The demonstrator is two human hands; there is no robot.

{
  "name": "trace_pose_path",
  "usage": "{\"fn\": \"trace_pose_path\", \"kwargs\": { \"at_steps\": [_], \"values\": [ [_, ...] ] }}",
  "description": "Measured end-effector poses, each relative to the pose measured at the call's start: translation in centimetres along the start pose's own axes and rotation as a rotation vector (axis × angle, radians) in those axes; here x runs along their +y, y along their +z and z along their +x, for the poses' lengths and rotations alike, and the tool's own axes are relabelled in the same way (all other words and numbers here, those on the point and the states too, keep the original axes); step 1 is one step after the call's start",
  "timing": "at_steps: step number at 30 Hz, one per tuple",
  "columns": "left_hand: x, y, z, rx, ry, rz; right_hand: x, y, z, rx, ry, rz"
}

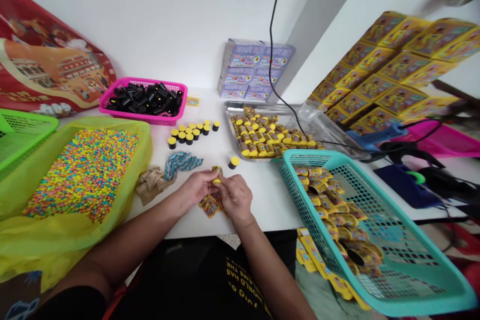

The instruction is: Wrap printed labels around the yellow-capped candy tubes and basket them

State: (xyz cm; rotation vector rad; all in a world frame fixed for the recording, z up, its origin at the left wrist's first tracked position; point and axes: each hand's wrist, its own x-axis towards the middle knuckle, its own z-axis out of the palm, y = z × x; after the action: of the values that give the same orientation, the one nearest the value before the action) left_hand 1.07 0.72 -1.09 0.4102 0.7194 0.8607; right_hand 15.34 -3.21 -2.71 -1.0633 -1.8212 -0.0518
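Over the near edge of the white table, my left hand [198,186] and my right hand [236,197] meet around a small yellow-capped container [217,178], and both have their fingers closed on it. A printed wrapper seems to cover its side, partly hidden by my fingers. Below them lie printed labels [209,205], partly covered by my right hand. A black container with a yellow lid [234,162] stands alone just beyond my hands. Farther back is a group of several black containers with yellow lids [189,135]. A blue striped cloth [182,161] and a beige cloth [152,183] lie to the left.
A yellow-lined bin of coloured candies [86,175] stands left, with a pink basket of black containers [142,102] behind. A metal tray [234,140] holds wrapped containers; a teal basket [405,260] holds printed sleeves. Boxes [245,75] stand at the wall. A black cable [273,60] hangs down.
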Motion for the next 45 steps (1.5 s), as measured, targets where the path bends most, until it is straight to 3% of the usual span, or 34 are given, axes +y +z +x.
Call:
{"fn": "trace_pose_path", "kwargs": {
  "at_steps": [3,8,16,22,27,34,39,45],
  "values": [
    [0.1,0.2,-0.2,-0.017,-0.007,-0.014,0.0,-0.3,-0.1,0.009,-0.049,-0.085],
    [0.3,0.4,-0.4,-0.068,-0.008,-0.054,-0.1,-0.5,0.1,0.077,0.018,-0.013],
    [-0.6,0.3,-0.2,0.022,0.009,-0.043,0.1,0.3,-0.1,0.052,0.052,0.101],
    [-0.4,0.7,-0.5,0.034,0.003,-0.030,0.2,-0.2,-0.2,0.024,-0.040,-0.056],
    [0.0,0.5,-0.3,-0.031,-0.015,-0.032,0.1,-0.3,0.0,0.090,0.071,0.058],
    [-0.5,0.5,-0.4,0.008,-0.001,-0.027,0.2,0.1,0.1,0.090,0.034,0.134],
    [-0.8,0.7,-0.6,-0.010,0.014,-0.005,0.8,0.2,-0.4,0.063,-0.066,0.002],
    [-0.3,0.8,-0.7,-0.021,0.033,0.030,0.7,0.0,-0.2,0.065,0.096,0.082]
  ]
}}
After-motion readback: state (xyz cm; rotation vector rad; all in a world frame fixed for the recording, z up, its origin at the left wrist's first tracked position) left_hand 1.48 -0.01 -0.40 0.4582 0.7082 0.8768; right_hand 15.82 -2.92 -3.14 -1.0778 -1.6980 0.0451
